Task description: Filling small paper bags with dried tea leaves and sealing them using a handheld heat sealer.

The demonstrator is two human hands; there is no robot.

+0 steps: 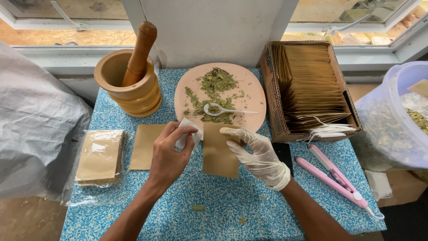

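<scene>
The bare left hand (168,154) pinches a small white tea bag (187,133) by its top edge; the gloved right hand (258,156) clamps the upper corner of a brown paper pouch (219,154) above the blue speckled table (223,201). Both look light, thin and easily creased, best held by the edges. Beyond sits a pink plate (254,91) of dried leaves (214,89) with a white spoon (223,110).

A: How is the scene lit?
B: Soft, even daylight enters through the windows (67,20) behind the wooden mortar (129,82). Shadows below the mortar are faint.
A: Any blur or distortion?
B: Mostly sharp; the window frames bow slightly toward the edges.
</scene>
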